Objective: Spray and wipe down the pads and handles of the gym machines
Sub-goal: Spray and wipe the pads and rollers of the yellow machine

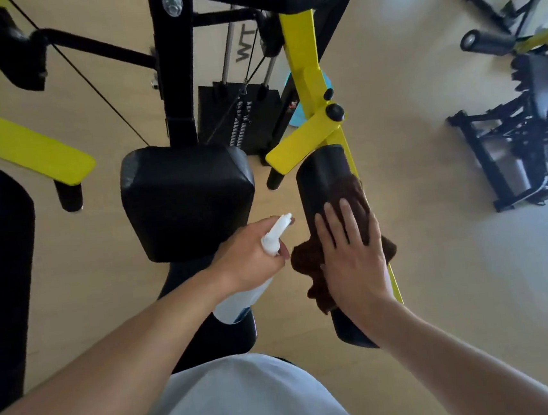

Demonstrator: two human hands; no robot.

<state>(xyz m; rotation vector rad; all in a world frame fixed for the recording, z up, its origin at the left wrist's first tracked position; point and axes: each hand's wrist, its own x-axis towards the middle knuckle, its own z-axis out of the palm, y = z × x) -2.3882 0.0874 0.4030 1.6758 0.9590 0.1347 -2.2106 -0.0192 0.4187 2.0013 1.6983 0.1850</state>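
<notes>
Basically mid-wipe: right hand [354,253] lay flat, fingers straight, pressing brown cloth [322,266] onto the right arm pad [322,182]; left hand [253,252] gripped the spray bottle [270,251] beside it; next probably the pad's uncovered top end.

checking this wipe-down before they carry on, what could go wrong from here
The brown cloth is only pressed flat under the right hand, with a loose end hanging off the arm pad; it could slide off mid-wipe. The spray bottle in the left hand sits close beside the right hand, so a stray squeeze might wet the hand or the floor.
</notes>
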